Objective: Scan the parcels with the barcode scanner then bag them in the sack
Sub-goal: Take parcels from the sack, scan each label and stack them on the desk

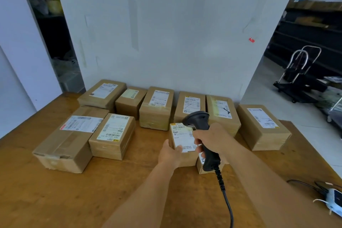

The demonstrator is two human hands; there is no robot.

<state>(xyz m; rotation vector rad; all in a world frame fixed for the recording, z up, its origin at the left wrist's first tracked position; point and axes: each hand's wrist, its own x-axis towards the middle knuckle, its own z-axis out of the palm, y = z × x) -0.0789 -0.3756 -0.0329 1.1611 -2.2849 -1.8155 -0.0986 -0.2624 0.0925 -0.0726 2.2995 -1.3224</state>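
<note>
My right hand (212, 139) grips the handle of a black corded barcode scanner (199, 119), whose head points down at the label of a small cardboard parcel (182, 139). My left hand (171, 153) holds that parcel by its near left side, thumb on the label. Another small parcel (200, 166) lies partly hidden under the scanner handle. Several more labelled brown parcels stand on the wooden table (55, 200), among them a large one (68, 140) at the left and one (262, 126) at the right. No sack is in view.
A grey wall rises right behind the back row of parcels. The scanner's cable (226, 201) runs toward me across the table. A white device with wires (333, 201) lies at the table's right edge. A hand trolley (299, 77) stands on the floor at the right.
</note>
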